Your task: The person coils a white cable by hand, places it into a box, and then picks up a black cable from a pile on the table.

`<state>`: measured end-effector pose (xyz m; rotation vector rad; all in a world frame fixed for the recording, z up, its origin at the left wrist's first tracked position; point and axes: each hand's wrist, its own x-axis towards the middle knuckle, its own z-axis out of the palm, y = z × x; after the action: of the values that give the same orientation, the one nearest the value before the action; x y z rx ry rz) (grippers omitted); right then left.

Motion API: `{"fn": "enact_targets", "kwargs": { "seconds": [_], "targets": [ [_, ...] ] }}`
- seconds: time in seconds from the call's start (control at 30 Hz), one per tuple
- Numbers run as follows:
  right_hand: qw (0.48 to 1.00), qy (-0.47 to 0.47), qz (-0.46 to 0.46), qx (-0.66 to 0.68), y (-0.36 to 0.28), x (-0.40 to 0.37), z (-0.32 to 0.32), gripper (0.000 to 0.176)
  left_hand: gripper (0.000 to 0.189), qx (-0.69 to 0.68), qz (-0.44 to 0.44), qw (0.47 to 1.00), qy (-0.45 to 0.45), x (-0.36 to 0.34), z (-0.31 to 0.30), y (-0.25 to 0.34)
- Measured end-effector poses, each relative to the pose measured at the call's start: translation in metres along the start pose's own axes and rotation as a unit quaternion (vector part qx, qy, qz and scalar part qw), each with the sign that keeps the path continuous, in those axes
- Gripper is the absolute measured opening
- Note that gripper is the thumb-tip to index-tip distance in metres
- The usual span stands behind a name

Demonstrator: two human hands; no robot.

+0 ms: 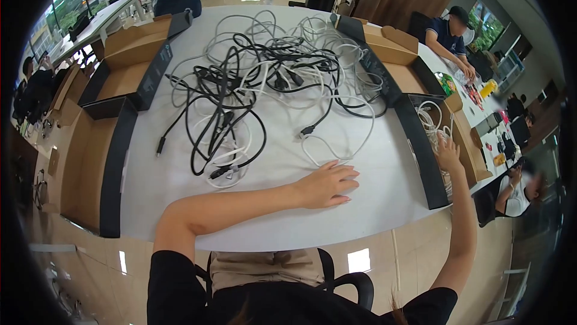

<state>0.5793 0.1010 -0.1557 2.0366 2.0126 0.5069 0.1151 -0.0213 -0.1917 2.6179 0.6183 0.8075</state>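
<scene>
My left hand (327, 185) lies palm down on the white table, fingers apart and holding nothing. Just beyond its fingertips runs a loop of white cable (327, 145). My right hand (448, 155) reaches into the open black cardboard box (428, 166) at the right edge, its fingers spread over coiled white cables (428, 119). Its fingertips touch the cables, and part of the coil is hidden beneath the hand. A large tangle of black cables (231, 94), mixed with white and grey ones, covers the middle and far part of the table.
Another open box (393, 75) stands at the far right. Two more, a far-left box (129, 78) and a near-left box (90, 169), line the left edge. At a neighbouring table sits a person in a dark cap (448, 39); another person (517, 196) sits nearer.
</scene>
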Motion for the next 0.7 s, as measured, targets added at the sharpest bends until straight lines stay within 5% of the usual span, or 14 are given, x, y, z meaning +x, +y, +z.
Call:
{"fn": "enact_targets", "kwargs": {
  "seconds": [0.17,0.4,0.5,0.7],
  "targets": [
    [0.991,-0.010,0.070,0.110,-0.011,-0.012,-0.063,0.065,0.031,0.006,0.007,1.000,-0.004,-0.001,-0.001,0.001],
    [0.990,0.042,0.023,0.136,-0.027,-0.029,-0.112,0.053,0.024,0.073,0.095,0.992,0.033,0.006,-0.012,0.008],
    [0.990,0.092,-0.016,0.108,-0.058,-0.044,-0.158,0.043,0.023,0.046,0.045,0.996,-0.065,0.018,-0.055,0.029],
    [0.942,0.101,-0.088,0.307,-0.144,-0.069,-0.216,0.030,0.026,0.004,-0.019,1.000,0.011,0.019,-0.128,0.028]
  ]
}}
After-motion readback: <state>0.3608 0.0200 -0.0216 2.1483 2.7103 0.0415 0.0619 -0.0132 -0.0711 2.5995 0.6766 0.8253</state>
